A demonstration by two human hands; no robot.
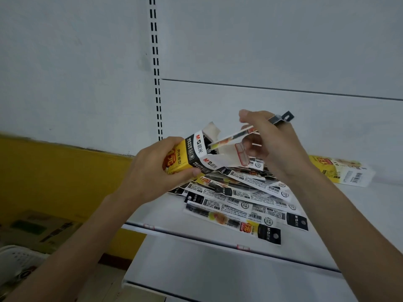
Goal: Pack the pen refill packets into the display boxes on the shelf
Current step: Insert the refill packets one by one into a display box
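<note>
My left hand (152,171) grips a yellow, black and white display box (192,153), tilted with its open flaps toward the right. My right hand (272,140) pinches a long refill packet (235,135). The packet's lower end sits in the box's mouth, and its black hang tab sticks out past my fingers. Below both hands, several refill packets (239,203) lie in a loose pile on the white shelf (207,253).
A second yellow display box (342,168) lies flat at the back right of the shelf. The slotted upright (157,83) and grey back panel rise behind. At lower left are a yellow wall, cardboard boxes (41,229) and a white basket (17,258) on the floor.
</note>
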